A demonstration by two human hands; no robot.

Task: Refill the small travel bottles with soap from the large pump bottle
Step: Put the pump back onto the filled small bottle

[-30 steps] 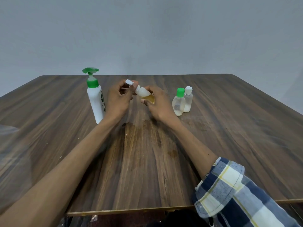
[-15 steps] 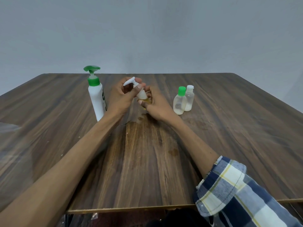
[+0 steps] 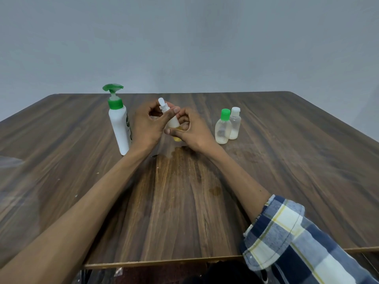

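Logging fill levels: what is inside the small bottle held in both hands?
The small bottle shows yellow liquid at its base; its upper part looks cloudy white. The right hand and left hand cover its sides, so the exact level is hidden.

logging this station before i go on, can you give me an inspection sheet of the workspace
surface: wooden table, wet patch near the hands
job's things: pump bottle upright; green-capped bottle and white-capped bottle upright, side by side; third small bottle held in both hands
clutter: nothing seen
grippers: left hand grips its white top, right hand its body
cables: nothing seen
surroundings: plain grey wall
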